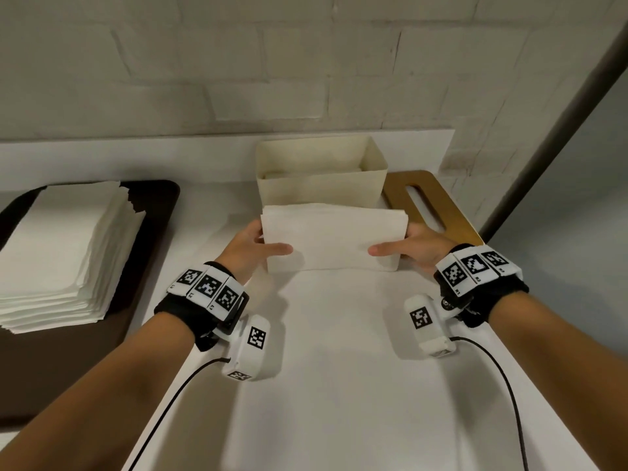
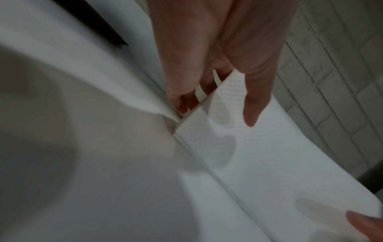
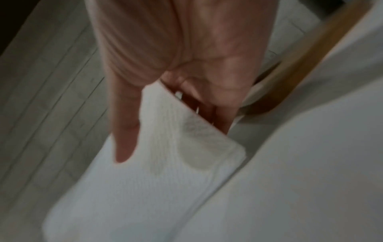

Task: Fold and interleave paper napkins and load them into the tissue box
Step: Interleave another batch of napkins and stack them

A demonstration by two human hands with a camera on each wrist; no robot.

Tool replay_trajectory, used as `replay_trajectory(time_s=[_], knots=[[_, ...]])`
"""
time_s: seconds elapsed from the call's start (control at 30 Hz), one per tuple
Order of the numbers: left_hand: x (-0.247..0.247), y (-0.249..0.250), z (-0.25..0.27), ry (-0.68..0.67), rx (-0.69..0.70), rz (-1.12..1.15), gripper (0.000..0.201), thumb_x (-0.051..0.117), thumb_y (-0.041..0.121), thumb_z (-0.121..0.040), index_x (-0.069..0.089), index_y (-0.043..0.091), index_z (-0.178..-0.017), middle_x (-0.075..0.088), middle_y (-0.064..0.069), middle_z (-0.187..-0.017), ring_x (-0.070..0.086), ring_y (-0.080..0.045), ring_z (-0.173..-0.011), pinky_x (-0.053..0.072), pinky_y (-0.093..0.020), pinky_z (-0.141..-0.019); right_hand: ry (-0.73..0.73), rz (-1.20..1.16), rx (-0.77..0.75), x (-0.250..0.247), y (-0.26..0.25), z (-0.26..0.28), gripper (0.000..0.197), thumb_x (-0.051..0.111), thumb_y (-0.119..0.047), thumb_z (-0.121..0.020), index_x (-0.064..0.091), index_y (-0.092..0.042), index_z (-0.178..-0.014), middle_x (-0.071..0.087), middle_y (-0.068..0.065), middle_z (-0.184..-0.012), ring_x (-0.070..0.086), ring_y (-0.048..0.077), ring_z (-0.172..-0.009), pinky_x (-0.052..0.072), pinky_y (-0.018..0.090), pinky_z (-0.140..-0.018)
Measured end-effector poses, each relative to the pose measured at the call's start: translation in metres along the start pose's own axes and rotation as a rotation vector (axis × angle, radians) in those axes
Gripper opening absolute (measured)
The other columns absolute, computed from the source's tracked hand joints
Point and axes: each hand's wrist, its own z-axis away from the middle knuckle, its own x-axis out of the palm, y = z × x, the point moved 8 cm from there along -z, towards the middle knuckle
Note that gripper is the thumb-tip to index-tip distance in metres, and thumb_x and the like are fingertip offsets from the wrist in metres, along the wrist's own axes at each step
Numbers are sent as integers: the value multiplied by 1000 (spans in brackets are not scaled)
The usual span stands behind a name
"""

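Note:
A folded stack of white napkins (image 1: 333,236) is held up just in front of the open cream tissue box (image 1: 319,192). My left hand (image 1: 258,246) grips its left end, thumb on top and fingers beneath. My right hand (image 1: 407,248) grips the right end the same way. In the left wrist view the thumb lies on the embossed napkin stack (image 2: 279,163) with fingers (image 2: 182,101) curled under. The right wrist view shows the napkin stack (image 3: 145,188) pinched between thumb and fingers (image 3: 223,114). Some white paper lies inside the box.
A tall pile of unfolded napkins (image 1: 57,253) sits on a dark brown tray (image 1: 142,266) at the left. The wooden box lid (image 1: 428,198) with its slot lies right of the box. A white brick wall (image 1: 306,62) stands behind the white table (image 1: 339,368).

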Motion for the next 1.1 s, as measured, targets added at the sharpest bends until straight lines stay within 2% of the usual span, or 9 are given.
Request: replay_trajectory(time_s=[0.13,0.23,0.53,0.63,0.73,0.83,0.93,1.03,1.1], knots=[[7,5,7,32,-23,177,18,63,7,-83,59,20,-95,63,1,-88,61,-12,-81,54,-17,-62,-116,-53,-21,10,-4,1,35,70,4,-73,64,-20,-98,68,3,-100,60,22,-108,44,34,-98],[10,7,11,58,-12,222,3,60,22,-86,59,20,-88,63,4,-89,60,-11,-85,50,-21,-71,-111,10,-44,12,-5,1,36,75,-1,-69,67,-25,-95,69,3,-104,59,23,-112,42,37,-104],[-4,7,9,165,7,167,11,53,27,-91,60,18,-90,64,3,-94,58,-12,-88,45,-23,-79,-1,34,-52,5,-3,4,41,72,-5,-75,61,-5,-115,64,8,-110,59,22,-104,45,33,-97],[-1,11,8,70,18,166,17,63,28,-83,58,21,-98,66,2,-101,59,-14,-101,47,-26,-90,45,-37,-97,1,-9,4,34,65,-5,-81,61,-2,-114,63,10,-108,58,21,-101,47,30,-91],[11,9,13,-133,-20,-53,42,78,12,-65,62,20,-104,74,7,-95,68,-9,-93,54,-23,-85,51,-178,-95,-4,-10,0,23,62,-3,-83,60,-4,-106,64,7,-102,61,19,-94,51,28,-85],[4,10,15,-46,-57,-216,40,76,8,-70,63,12,-107,68,-7,-114,65,-18,-98,48,-34,-96,9,-264,-71,-5,-9,-2,26,60,-1,-83,58,-4,-109,65,2,-96,62,16,-91,55,22,-75],[-6,34,16,79,26,-204,25,69,9,-79,62,16,-102,66,-9,-111,63,-17,-88,50,-28,-85,17,-196,-91,-10,-13,3,33,63,3,-80,60,-3,-113,65,1,-94,61,15,-90,55,21,-73],[-3,75,23,105,171,-249,21,72,11,-76,61,24,-87,67,-1,-94,63,-19,-87,49,-33,-85,37,56,-165,-11,-28,14,35,67,3,-78,61,-7,-111,62,-6,-85,58,5,-77,50,6,-56],[6,102,27,69,280,-284,22,71,9,-76,59,27,-79,64,5,-83,60,-14,-78,47,-26,-78,28,166,-205,-7,-41,17,36,70,-1,-76,62,-6,-111,63,-7,-86,60,9,-81,50,8,-68]])
